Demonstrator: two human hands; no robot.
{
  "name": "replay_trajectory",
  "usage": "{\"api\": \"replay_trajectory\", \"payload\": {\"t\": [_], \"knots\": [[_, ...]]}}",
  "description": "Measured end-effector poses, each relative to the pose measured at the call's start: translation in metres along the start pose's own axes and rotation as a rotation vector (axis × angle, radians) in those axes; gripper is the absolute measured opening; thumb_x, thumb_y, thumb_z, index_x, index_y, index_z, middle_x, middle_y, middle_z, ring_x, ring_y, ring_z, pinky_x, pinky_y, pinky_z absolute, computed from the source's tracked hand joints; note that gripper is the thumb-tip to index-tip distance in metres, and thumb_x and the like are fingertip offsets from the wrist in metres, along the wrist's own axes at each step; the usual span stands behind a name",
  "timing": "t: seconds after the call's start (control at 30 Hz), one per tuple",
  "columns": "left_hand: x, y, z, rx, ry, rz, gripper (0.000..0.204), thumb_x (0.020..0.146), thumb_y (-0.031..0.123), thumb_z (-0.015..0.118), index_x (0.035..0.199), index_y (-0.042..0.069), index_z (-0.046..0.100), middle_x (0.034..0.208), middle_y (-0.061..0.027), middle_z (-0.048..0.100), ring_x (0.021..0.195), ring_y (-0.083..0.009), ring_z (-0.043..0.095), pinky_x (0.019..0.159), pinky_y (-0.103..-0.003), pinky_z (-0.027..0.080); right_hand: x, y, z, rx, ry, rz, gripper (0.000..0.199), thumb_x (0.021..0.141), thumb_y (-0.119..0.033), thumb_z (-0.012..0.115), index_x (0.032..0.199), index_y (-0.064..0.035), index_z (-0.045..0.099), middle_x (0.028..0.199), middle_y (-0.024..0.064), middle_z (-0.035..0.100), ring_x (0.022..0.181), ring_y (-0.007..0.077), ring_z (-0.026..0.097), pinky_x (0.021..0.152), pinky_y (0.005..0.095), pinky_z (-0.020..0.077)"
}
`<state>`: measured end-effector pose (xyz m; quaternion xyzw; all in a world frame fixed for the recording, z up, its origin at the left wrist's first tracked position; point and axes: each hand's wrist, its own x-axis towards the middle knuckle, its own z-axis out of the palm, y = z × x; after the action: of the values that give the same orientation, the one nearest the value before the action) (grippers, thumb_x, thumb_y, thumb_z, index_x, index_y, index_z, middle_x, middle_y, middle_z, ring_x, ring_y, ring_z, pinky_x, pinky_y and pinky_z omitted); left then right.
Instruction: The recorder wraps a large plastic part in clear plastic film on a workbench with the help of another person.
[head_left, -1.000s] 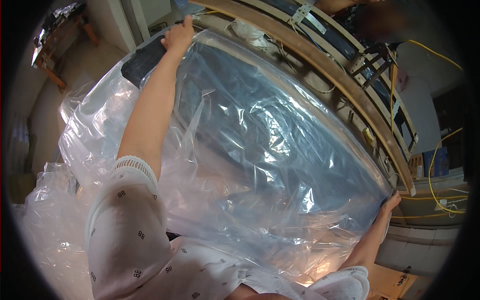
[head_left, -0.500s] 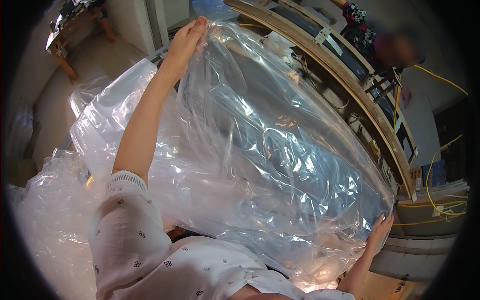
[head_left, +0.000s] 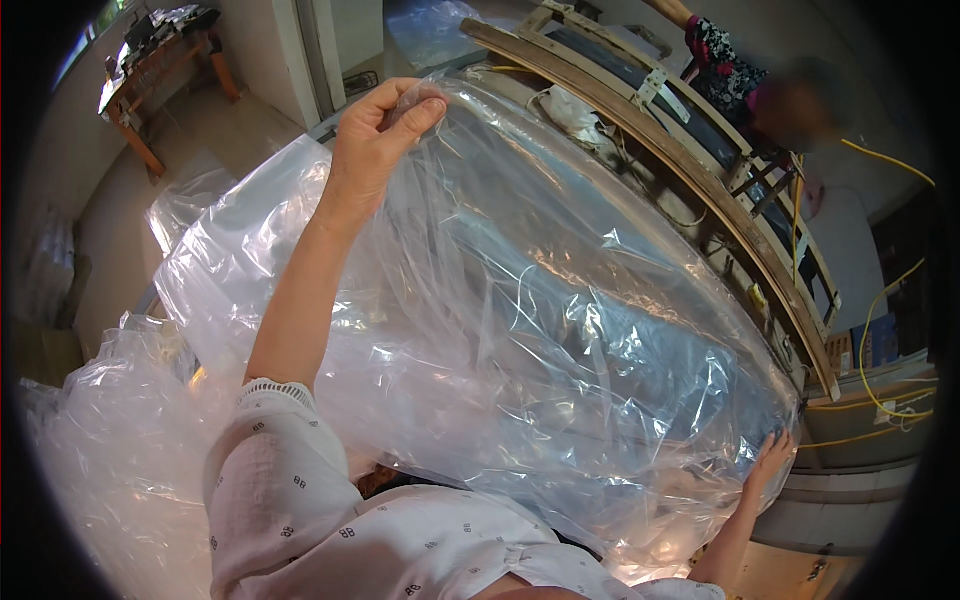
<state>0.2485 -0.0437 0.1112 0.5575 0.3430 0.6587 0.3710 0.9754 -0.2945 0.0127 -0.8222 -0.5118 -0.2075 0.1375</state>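
Over clear plastic sheeting (head_left: pixel 560 345), one left hand (head_left: pixel 378 140) — grip pinching it; one right hand (head_left: pixel 771 460), grip not discernible

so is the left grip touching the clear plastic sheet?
Touching. The head view shows the left grip pinching the clear plastic sheet between thumb and fingers.

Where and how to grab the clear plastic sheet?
I'd pinch the clear plastic sheet by its far-left edge, coming from the left: it looks thin and gathers into folds there, by the left hand; its middle is broad, wrinkled.
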Motion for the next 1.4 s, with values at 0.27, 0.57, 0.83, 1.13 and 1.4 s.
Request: {"api": "replay_trajectory", "payload": {"t": [0.27,0.57,0.83,1.13,1.4], "knots": [[-0.021,0.009,0.012,0.035,0.11,0.068,0.018,0.082,0.012,0.066,0.097,0.003,0.063,0.087,0.0024,0.06,0.076,-0.0026,0.05,0.067,-0.016,0.04,-0.003,-0.04,-0.025,-0.012,0.083,-0.081,0.036,0.095,-0.024,0.04,0.121,0.0004,0.048,0.125,0.02,0.044,0.115,0.0351,0.042,0.098,0.0398,0.0315],[-0.094,0.019,0.115,0.169,0.025,0.317,0.013,0.081,0.006,0.064,0.083,0.007,0.052,0.077,0.0027,0.047,0.063,-0.0043,0.04,0.054,-0.019,0.033,-0.01,-0.275,-0.107,1.058,-0.148,-0.205,0.019,0.091,-0.006,0.045,0.102,-0.0002,0.06,0.101,0.0065,0.059,0.096,0.0153,0.054,0.087,0.026,0.0404],[-0.167,0.003,0.212,0.354,-0.241,0.566,0.028,0.065,-0.006,0.067,0.089,0.006,0.06,0.086,-0.0058,0.055,0.071,-0.0202,0.053,0.056,-0.028,0.043,-0.071,-0.355,-0.116,1.813,-0.519,0.108,0.021,0.092,-0.014,0.051,0.108,-0.0026,0.059,0.097,0.0022,0.059,0.091,0.0097,0.055,0.08,0.0233,0.0434],[-0.196,0.011,0.231,0.384,-0.482,0.429,0.03,0.072,-0.002,0.064,0.101,0.005,0.062,0.093,-0.0095,0.058,0.08,-0.0245,0.058,0.069,-0.032,0.047,-0.086,-0.337,-0.093,2.148,-0.575,0.477,0.025,0.091,-0.02,0.054,0.109,-0.0041,0.059,0.097,0.001,0.062,0.091,0.0095,0.056,0.081,0.0242,0.044],[-0.045,0.001,0.222,0.614,-0.898,0.351,0.025,0.083,0.0,0.053,0.107,0.003,0.06,0.114,-0.0105,0.056,0.095,-0.0239,0.059,0.079,-0.03,0.046,-0.066,-0.323,-0.093,2.068,-0.502,0.512,0.017,0.092,-0.022,0.051,0.099,-0.0089,0.06,0.098,0.0008,0.062,0.09,0.0093,0.056,0.083,0.0246,0.0409]]}}
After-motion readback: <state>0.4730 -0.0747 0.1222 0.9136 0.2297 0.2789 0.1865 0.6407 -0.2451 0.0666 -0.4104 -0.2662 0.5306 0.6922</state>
